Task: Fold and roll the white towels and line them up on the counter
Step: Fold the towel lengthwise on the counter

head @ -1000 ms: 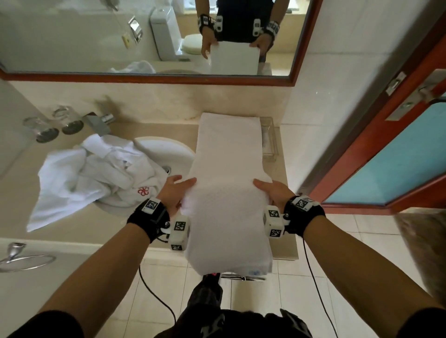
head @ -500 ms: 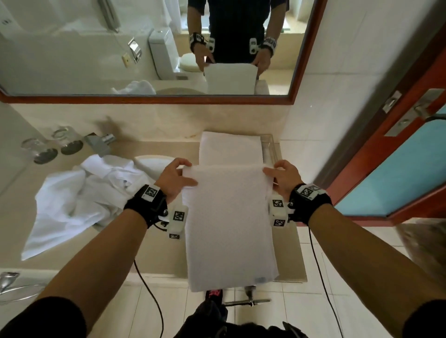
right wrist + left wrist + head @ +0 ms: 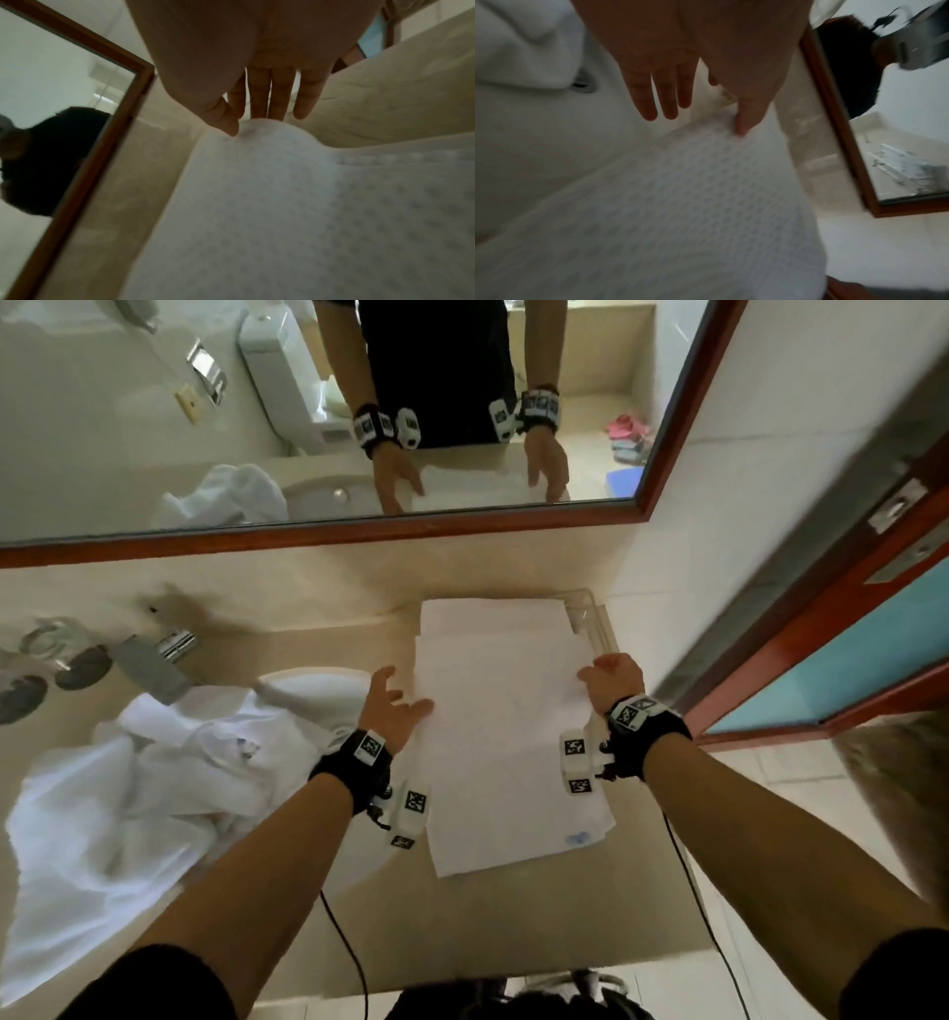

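- Head view: one folded towel (image 3: 500,731) lay flat on the counter (image 3: 513,927), right of the sink (image 3: 313,685), its far end near a clear tray (image 3: 595,621). A small blue mark sat at its near right corner; I could not read it.
- One crumpled heap (image 3: 133,793) of white cloth spilled over the sink's left side; its small emblem was unreadable.
- Two glasses (image 3: 56,654) stood left of one tap (image 3: 154,660), below the mirror (image 3: 328,418).
- Left hand (image 3: 393,711) rested at the towel's left edge, fingers spread; right hand (image 3: 613,680) was on the right edge, its grip hidden here.
- Left wrist view: left hand (image 3: 700,67) was wide, four fingers straight, only the thumb tip touching the towel (image 3: 680,213).
- Right wrist view: right hand (image 3: 252,81) pinched a raised fold of the towel (image 3: 295,213), thumb on top, fingers behind.
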`<state>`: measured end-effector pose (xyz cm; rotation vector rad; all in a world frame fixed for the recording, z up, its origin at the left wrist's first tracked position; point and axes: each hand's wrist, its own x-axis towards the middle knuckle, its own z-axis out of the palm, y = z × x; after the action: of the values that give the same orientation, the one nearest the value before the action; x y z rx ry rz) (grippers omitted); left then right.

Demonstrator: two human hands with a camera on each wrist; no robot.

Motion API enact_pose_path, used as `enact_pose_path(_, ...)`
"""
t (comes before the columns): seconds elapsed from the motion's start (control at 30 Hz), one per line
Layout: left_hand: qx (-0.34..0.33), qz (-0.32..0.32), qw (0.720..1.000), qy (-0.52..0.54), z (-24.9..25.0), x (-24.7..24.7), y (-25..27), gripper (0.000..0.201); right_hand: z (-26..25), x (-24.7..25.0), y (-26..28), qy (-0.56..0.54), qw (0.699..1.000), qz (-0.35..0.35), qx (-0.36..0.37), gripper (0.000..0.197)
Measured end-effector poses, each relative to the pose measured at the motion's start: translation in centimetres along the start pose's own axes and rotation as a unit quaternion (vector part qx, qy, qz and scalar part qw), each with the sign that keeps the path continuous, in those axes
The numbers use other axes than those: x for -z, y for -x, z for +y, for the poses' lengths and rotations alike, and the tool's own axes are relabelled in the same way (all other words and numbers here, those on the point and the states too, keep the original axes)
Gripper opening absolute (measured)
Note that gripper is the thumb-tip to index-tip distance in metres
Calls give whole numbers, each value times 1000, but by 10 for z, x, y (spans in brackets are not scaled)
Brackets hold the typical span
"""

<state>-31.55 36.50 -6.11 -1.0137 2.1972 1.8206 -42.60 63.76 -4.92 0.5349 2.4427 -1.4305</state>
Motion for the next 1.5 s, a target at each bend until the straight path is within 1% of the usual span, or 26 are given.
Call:
enact_pose_path(0.1,53,23,998,-1,-52,-4,8,80,35,-4,4,77,997,-17,-18,14)
enact_pose_path(0.13,62,23,998,8,-64,-5,13,74,42,-4,7,96,995,-18,-22,17)
enact_pose_path(0.17,69,10,998,4,-73,-6,17,67,49,-3,10,105,994,-17,-30,22)
enact_pose_path(0.23,70,-55,995,-34,-85,-9,31,57,66,-2,17,117,991,-42,-49,33)
enact_pose_path(0.3,55,-107,990,-76,-95,-14,43,45,81,-5,25,161,980,-105,-48,48)
enact_pose_path(0.33,45,-109,988,-101,-100,-16,48,37,87,-7,31,188,973,-129,-37,58)
enact_pose_path(0.37,35,-98,987,-124,-103,-18,50,31,92,-10,34,209,967,-144,-26,64)
enact_pose_path(0.4,33,-82,986,-140,-105,-20,54,27,94,-13,38,225,962,-156,-21,64)
enact_pose_path(0.5,12,-22,993,-119,-102,-27,67,22,94,-13,48,243,952,-184,-12,40)
enact_pose_path(0.53,0,-2,993,-114,-100,-29,73,22,96,-11,51,245,952,-185,-11,35)
enact_pose_path(0.6,-15,26,995,-94,-99,-33,84,21,108,-5,56,237,956,-175,-13,33)
enact_pose_path(0.67,6,24,999,-40,-103,-35,92,20,125,-1,62,221,961,-163,-23,37)
enact_pose_path(0.73,45,20,999,12,-111,-35,96,28,137,3,68,179,967,-175,-52,42)
enact_pose_path(0.83,106,9,993,56,-138,-31,92,64,144,12,75,112,969,-211,-70,36)
enact_pose_path(0.9,117,6,990,81,-143,-30,97,68,146,18,81,76,972,-209,-78,30)
enact_pose_path(0.93,121,12,989,83,-141,-30,103,68,147,22,85,85,974,-200,-66,25)
enact_pose_path(1.0,108,23,992,58,-140,-31,114,67,154,26,91,138,973,-184,-19,18)
enact_pose_path(1.07,79,30,996,12,-141,-33,122,62,158,29,97,215,956,-197,27,15)
enact_pose_path(1.1,68,27,997,-2,-142,-34,126,65,158,29,100,241,950,-195,45,15)
enact_pose_path(1.17,54,17,998,-26,-141,-36,133,80,154,29,105,244,954,-165,62,13)
enact_pose_path(1.23,38,4,997,-61,-139,-35,142,102,148,26,108,231,961,-132,80,15)
enact_pose_path(1.3,11,-16,997,-74,-131,-34,152,117,143,22,110,257,951,-147,91,28)
enact_pose_path(1.37,-8,-27,996,-85,-126,-34,160,118,137,20,112,289,938,-173,78,42)
enact_pose_path(1.4,-10,-25,996,-90,-125,-33,161,116,135,19,112,297,935,-181,68,46)
enact_pose_path(1.47,-9,-8,995,-103,-128,-33,161,107,132,18,111,310,930,-191,49,48)
enact_pose_path(1.5,-11,3,995,-104,-130,-33,159,98,131,17,110,317,928,-193,39,48)
